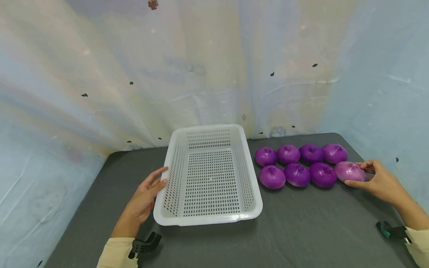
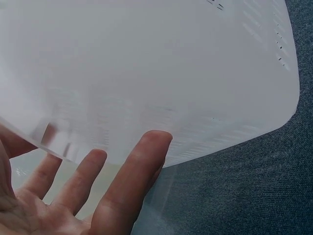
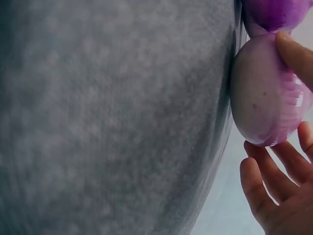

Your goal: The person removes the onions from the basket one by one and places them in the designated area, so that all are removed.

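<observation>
My left hand [image 1: 142, 200] holds the left side of a white perforated plastic basket [image 1: 170, 149], thumb and forefinger at its rim. In the left wrist view, the fingers [image 2: 139, 166] lie against the basket's pale outer wall [image 2: 146, 58]. Far right, my right hand [image 1: 382, 182] grips a paler purple onion [image 1: 349, 171] between thumb and fingers. This onion is the front-row one at the right end. From the right wrist, its pale side [image 3: 257, 93] shows, with the thumb on top and fingertips at its lower end.
Several glossy purple onions [image 1: 296, 175] sit in two close rows right of the basket. All stand on a dark grey table [image 1: 288, 230], its far edge against a pale patterned curtain [image 1: 214, 67]. More curtain hangs at both sides.
</observation>
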Available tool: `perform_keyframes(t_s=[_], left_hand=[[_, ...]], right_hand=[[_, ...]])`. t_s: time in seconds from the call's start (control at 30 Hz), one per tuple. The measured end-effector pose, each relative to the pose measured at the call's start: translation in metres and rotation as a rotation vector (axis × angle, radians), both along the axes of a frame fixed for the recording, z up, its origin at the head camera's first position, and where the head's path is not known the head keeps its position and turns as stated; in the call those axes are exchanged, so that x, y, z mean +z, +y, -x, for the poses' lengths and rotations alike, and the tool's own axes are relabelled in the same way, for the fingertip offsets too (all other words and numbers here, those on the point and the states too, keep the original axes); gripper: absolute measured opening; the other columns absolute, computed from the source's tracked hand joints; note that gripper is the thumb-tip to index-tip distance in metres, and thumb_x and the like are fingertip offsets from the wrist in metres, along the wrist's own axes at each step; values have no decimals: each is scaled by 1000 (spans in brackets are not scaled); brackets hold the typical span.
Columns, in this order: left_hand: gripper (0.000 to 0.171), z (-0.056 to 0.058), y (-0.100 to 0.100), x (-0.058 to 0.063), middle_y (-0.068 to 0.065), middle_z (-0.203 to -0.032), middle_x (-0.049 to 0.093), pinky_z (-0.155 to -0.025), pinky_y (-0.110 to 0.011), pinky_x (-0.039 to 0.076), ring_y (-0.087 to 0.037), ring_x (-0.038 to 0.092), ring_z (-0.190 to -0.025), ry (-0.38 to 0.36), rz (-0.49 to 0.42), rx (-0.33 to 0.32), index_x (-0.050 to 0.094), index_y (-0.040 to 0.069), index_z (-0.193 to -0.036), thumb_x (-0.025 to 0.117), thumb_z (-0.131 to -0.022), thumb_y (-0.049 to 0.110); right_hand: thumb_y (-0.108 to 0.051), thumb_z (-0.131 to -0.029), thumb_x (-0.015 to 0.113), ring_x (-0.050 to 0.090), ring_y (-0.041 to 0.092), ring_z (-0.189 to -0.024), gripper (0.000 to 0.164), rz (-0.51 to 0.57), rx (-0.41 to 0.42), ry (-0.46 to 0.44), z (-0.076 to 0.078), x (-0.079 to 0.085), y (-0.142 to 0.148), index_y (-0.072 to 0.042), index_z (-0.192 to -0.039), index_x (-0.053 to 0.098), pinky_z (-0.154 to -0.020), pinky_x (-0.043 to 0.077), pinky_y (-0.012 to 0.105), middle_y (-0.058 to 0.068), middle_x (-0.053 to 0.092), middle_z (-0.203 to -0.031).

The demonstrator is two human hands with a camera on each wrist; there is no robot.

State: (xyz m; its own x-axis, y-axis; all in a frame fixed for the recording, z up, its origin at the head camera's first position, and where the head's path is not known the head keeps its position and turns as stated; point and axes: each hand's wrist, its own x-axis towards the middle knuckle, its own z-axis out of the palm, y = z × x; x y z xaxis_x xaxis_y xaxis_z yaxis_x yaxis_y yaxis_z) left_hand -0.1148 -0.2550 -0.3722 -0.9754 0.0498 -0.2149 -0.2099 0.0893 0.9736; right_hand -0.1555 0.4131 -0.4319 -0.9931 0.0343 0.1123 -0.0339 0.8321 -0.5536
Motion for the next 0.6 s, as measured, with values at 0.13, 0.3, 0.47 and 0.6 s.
perform_keyframes(t_s=[0.13,0.3,0.47,0.6], left_hand=[[60,-1,0,2,16,-122,60,-74,-36,57,-9,68,-96,2,9,9,34,24,-154,61,-100,30],[60,0,1,3,10,-127,59,-75,-37,57,-10,67,-97,-3,25,17,35,25,-153,62,-100,32],[60,2,1,4,-6,-147,49,-80,-39,53,-10,65,-100,-1,96,28,36,28,-153,61,-99,36],[62,4,-2,4,-12,-153,42,-82,-39,50,-9,62,-102,21,151,8,33,27,-154,60,-99,38]], right_hand=[[-34,-80,85,46,57,-113,78,-3,4,8,2,0,-1,12,-121,36,-75,43,61,40,43,-129],[-34,-80,85,47,56,-113,77,-10,-4,4,2,0,-2,11,-119,35,-71,46,45,41,45,-132],[-33,-79,85,47,58,-113,80,1,8,8,2,1,-3,13,-121,35,-63,42,21,41,45,-132],[-33,-82,83,43,61,-117,85,9,14,7,0,4,-6,15,-130,31,-78,49,50,42,40,-134]])
